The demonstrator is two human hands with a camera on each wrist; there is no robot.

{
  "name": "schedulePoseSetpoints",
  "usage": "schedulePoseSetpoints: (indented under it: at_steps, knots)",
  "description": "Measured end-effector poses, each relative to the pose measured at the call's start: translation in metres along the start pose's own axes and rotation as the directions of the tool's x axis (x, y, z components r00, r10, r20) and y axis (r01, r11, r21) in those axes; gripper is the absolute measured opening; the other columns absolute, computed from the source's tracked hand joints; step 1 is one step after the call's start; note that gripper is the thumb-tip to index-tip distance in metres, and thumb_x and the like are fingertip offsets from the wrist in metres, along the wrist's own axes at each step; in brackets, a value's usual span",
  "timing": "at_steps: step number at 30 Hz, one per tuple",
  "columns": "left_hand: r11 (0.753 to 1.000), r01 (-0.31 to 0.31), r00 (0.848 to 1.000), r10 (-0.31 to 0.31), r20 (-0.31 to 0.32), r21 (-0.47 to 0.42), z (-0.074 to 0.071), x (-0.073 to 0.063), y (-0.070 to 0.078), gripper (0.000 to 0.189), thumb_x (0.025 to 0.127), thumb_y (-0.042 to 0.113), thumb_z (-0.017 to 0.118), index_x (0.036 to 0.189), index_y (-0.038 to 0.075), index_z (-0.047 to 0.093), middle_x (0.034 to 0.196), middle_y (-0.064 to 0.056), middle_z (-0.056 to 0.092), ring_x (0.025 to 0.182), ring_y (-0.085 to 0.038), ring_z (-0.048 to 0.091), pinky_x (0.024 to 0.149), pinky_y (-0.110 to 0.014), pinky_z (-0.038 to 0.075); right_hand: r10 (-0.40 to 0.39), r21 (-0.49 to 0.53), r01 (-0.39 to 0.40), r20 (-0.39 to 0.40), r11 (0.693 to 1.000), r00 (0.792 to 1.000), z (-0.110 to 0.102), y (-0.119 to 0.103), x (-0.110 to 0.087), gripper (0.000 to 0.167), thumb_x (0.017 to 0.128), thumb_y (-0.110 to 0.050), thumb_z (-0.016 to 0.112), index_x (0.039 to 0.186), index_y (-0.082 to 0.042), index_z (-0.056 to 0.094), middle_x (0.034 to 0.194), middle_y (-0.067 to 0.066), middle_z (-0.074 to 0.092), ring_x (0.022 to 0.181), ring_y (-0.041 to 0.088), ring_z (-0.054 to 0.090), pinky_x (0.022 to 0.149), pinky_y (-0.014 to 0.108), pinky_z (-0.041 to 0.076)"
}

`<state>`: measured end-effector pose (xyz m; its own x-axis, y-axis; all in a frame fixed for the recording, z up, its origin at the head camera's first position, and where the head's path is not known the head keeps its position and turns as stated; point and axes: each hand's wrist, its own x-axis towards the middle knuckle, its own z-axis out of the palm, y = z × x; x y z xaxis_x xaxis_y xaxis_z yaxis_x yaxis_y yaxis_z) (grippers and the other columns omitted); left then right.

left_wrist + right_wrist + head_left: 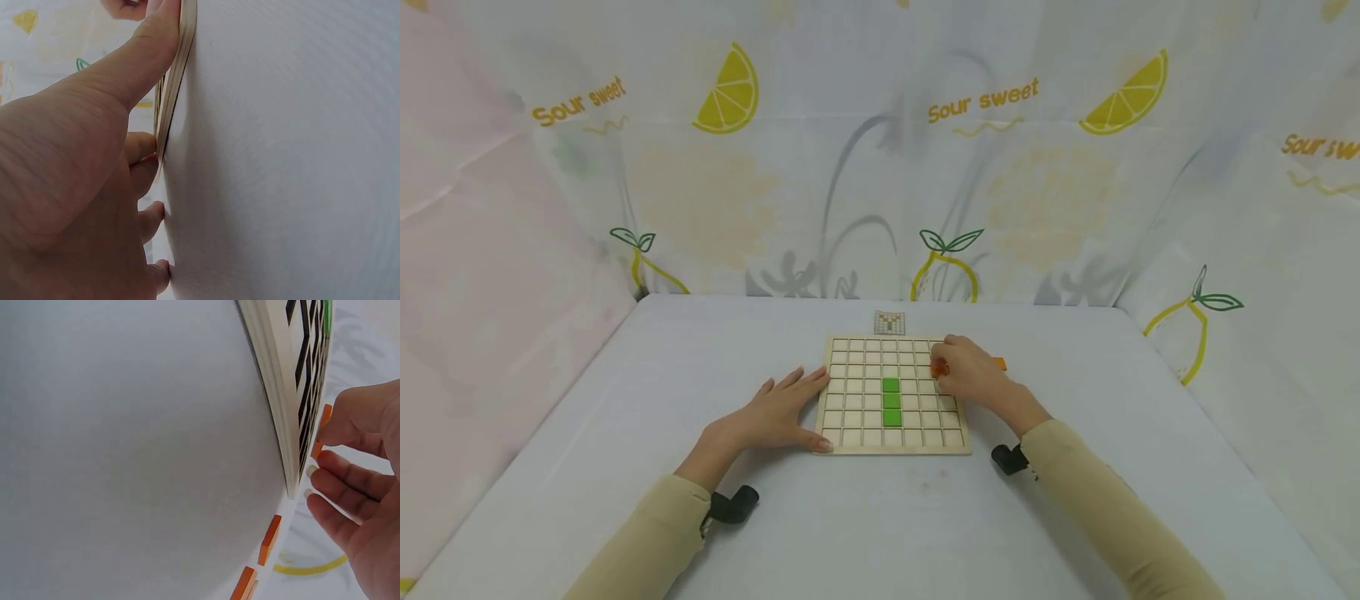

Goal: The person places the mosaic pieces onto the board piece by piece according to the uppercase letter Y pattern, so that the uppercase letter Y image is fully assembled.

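A pale wooden board [895, 451] with a square grid lies flat on the table. Three green tiles [891, 401] stand in a column in its middle squares. Along the board's left edge rests my left hand [769, 414], fingers spread and thumb at the near left corner. In the left wrist view the thumb [140, 59] lies over the board's edge. Over the upper right squares, my right hand [976, 375] pinches an orange tile [939, 367] between thumb and fingertips. The right wrist view shows this tile [317, 449] close beside the board's grid, partly covered by the thumb.
A small card [889, 322] with a coloured grid pattern lies behind the board. To the right, partly behind my right hand, is a loose orange tile [1001, 363]; the right wrist view shows orange tiles [270, 540] on the table. A printed cloth [835, 167] hangs behind the table.
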<state>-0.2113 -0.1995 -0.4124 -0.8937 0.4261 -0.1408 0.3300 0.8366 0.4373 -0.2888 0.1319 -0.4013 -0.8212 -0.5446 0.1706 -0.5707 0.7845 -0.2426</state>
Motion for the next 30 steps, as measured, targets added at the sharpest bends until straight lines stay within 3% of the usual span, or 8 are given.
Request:
schedulePoseSetpoints:
  at_steps: [10, 22, 30]
  knots:
    - [1.0, 0.002, 1.0, -0.002, -0.002, 0.0, -0.001, -0.001, 0.001, 0.113, 0.073, 0.06, 0.08, 0.159, 0.012, 0.024, 0.167, -0.006, 0.02, 0.155, -0.04, 0.011, 0.119, -0.07, 0.007, -0.034, 0.01, 0.034, -0.035, 0.999, 0.999, 0.011, 0.001, 0.013, 0.016, 0.08, 0.001, 0.062, 0.085, -0.014, 0.064, 0.084, 0.002, 0.059, 0.078, 0.019, 0.05, 0.07, 0.031, 0.045]
    - [1.0, 0.001, 1.0, -0.001, -0.003, 0.009, 0.003, 0.001, -0.001, 0.114, 0.072, 0.063, 0.078, 0.159, 0.013, 0.024, 0.167, -0.005, 0.02, 0.155, -0.04, 0.011, 0.118, -0.071, 0.007, -0.017, 0.071, 0.018, -0.016, 0.997, 1.0, 0.02, -0.006, 0.027, 0.014, 0.081, 0.001, 0.063, 0.085, -0.013, 0.064, 0.085, 0.002, 0.06, 0.079, 0.018, 0.052, 0.073, 0.031, 0.048]
    - [1.0, 0.0, 1.0, 0.0, -0.008, 0.015, 0.002, 0.001, -0.001, 0.113, 0.072, 0.063, 0.078, 0.159, 0.013, 0.025, 0.167, -0.005, 0.02, 0.155, -0.04, 0.012, 0.118, -0.071, 0.007, -0.03, 0.057, 0.029, 0.009, 0.998, 1.0, 0.022, -0.015, 0.032, 0.016, 0.081, 0.001, 0.062, 0.089, -0.012, 0.066, 0.089, 0.004, 0.061, 0.081, 0.019, 0.053, 0.073, 0.031, 0.049]
